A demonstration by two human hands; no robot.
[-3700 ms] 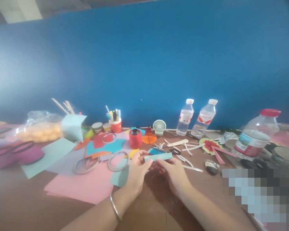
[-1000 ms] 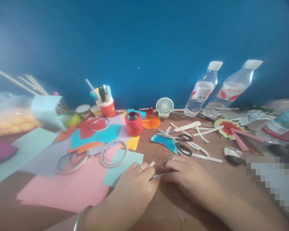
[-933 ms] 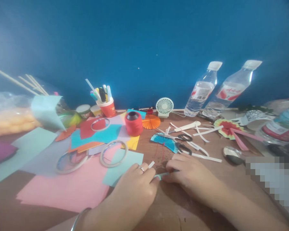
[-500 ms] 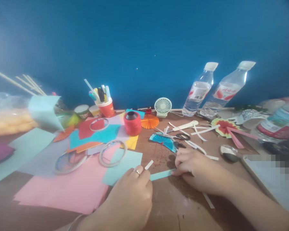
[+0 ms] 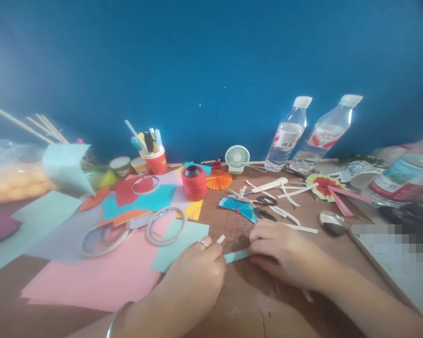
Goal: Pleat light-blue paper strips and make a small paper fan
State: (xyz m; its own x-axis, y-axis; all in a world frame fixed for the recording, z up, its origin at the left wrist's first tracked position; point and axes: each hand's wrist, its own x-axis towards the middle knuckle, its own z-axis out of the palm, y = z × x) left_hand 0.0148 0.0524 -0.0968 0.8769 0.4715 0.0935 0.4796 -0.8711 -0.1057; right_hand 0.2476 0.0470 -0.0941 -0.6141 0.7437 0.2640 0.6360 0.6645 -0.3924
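Observation:
A light green paper strip point(image 5: 236, 256) lies low over the brown table, stretched between my two hands. My left hand point(image 5: 199, 274), with a ring on one finger, is closed on its left end. The fingers of my right hand point(image 5: 282, 251) are closed on the right end. A short white strip point(image 5: 221, 239) sticks out beside my left fingertips. Just beyond my hands are a blue folded paper fan point(image 5: 238, 207) with red thread and black-handled scissors point(image 5: 266, 201).
Pink sheets point(image 5: 91, 284) and tape rolls point(image 5: 166, 226) lie at left. Behind stand a red tape spool point(image 5: 193, 183), a pen cup point(image 5: 156, 162), a small fan point(image 5: 237, 158) and water bottles point(image 5: 285, 141). White strips, a cutter point(image 5: 270, 185) and a shiny round object point(image 5: 332, 223) are at right.
My hands are closer together, and less of the green strip shows between them. My left hand has shifted slightly right. The view has moved a little.

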